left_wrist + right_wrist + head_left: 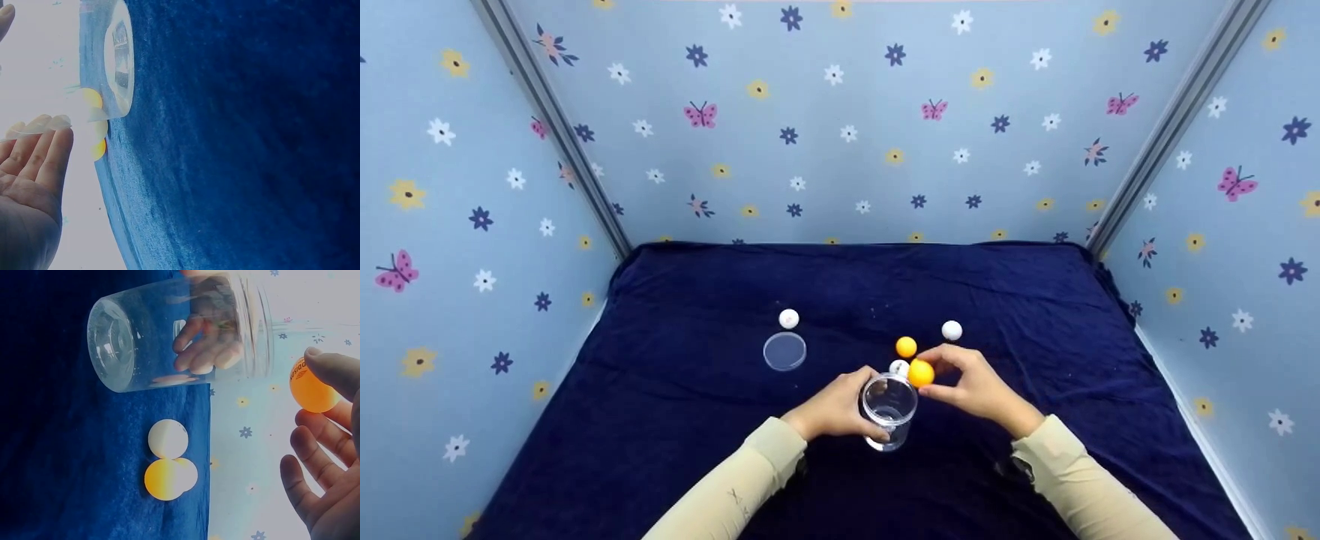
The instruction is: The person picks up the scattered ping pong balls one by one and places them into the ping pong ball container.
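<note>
My left hand (838, 405) grips a clear plastic jar (152, 349), its fingers wrapped round the side and seen through the wall in the right wrist view. The jar's open mouth faces up, and no ball shows inside it. Between thumb and fingertips, my right hand (973, 384) pinches an orange ping-pong ball (921, 373) just right of the jar's rim. Printed lettering shows on this ball in the right wrist view. Behind the jar, a white ball (167, 439) and another orange ball (906, 346) lie on the cloth.
A round clear lid (784, 352) lies left of the jar, with a white ball (789, 319) behind it. Another white ball (952, 330) rests beyond my right hand. Dark blue cloth (697, 330) covers the table, with patterned walls (840, 150) on three sides.
</note>
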